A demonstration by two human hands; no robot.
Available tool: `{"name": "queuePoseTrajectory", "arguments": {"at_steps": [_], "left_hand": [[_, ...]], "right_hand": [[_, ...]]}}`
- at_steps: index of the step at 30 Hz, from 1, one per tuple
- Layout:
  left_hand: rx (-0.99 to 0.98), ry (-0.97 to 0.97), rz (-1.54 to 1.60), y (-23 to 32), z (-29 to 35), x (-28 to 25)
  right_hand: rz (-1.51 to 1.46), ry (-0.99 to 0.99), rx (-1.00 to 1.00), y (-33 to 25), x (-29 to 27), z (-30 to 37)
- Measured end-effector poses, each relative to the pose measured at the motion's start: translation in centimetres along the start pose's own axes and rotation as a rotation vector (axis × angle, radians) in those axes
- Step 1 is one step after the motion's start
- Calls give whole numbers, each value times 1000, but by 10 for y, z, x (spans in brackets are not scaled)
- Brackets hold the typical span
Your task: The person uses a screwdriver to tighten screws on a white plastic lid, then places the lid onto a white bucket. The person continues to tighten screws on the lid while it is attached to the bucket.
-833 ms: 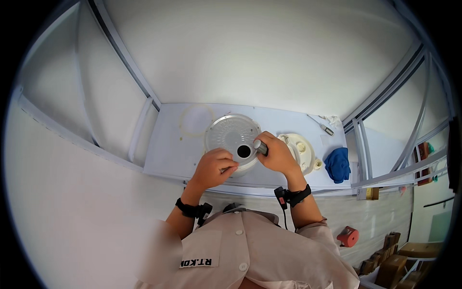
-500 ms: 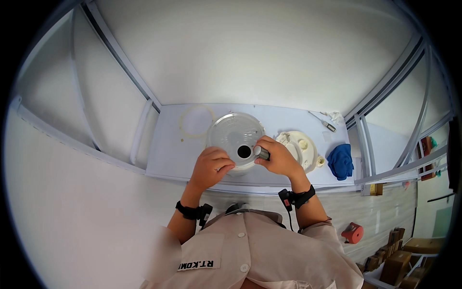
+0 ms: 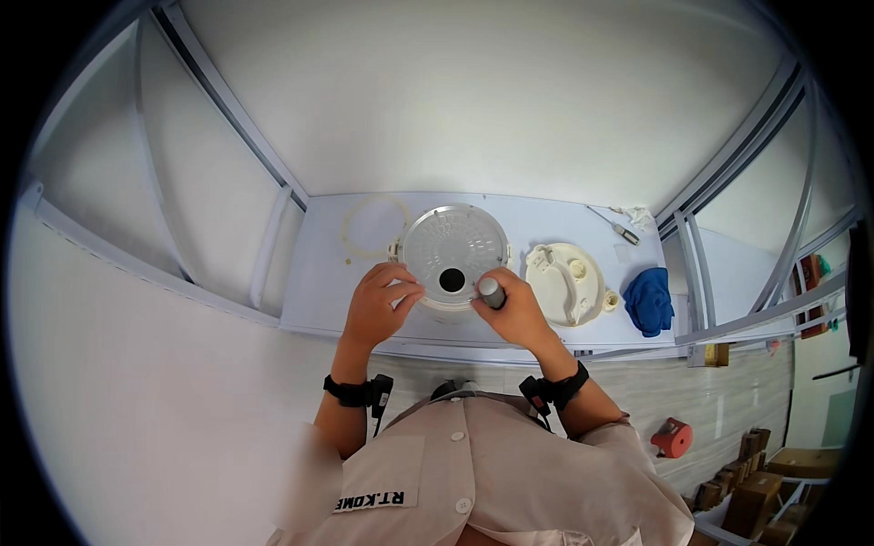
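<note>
A round appliance part [image 3: 454,238] with a shiny metal face and pale rim lies on the table in front of me. A dark round opening [image 3: 452,280] shows near its front edge. My left hand [image 3: 378,300] is at its near left rim, thumb and fingertips drawn together; whatever they pinch is too small to make out. My right hand [image 3: 517,312] closes round a short grey metallic cylinder [image 3: 492,292] by the near right rim. The cylinder stands roughly upright, its lower end hidden. Right of that hand lies a cream plastic round cover [image 3: 587,289].
On the table [image 3: 314,291], a thin pale ring [image 3: 347,218] lies at left. A small cream part [image 3: 611,299], a blue cloth [image 3: 648,302], a screwdriver [image 3: 625,234] and white crumpled tissue [image 3: 640,217] are at right. Metal frame posts flank the table; a red stool [image 3: 673,439] stands on the floor.
My left hand has shifted left and its fingertips have drawn back from the dark opening. The metal-faced part sits slightly farther right. The cylinder in my right hand looks more upright.
</note>
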State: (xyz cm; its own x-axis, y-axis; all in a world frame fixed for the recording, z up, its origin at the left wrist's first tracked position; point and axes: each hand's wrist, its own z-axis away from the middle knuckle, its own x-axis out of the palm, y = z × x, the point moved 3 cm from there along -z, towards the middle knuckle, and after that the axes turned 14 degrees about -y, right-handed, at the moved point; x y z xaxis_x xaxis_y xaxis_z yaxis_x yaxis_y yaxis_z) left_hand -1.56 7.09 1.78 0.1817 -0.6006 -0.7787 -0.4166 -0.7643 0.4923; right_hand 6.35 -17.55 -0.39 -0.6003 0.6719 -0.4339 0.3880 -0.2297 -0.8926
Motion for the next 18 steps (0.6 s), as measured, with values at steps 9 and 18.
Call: {"name": "queuePoseTrajectory", "arguments": {"at_steps": [9, 18], "left_hand": [[-16, 35, 21, 29, -26, 17], [-130, -61, 32, 40, -54, 46]], "right_hand": [[-154, 135, -18, -10, -18, 3], [-449, 300, -386, -53, -48, 16]]}}
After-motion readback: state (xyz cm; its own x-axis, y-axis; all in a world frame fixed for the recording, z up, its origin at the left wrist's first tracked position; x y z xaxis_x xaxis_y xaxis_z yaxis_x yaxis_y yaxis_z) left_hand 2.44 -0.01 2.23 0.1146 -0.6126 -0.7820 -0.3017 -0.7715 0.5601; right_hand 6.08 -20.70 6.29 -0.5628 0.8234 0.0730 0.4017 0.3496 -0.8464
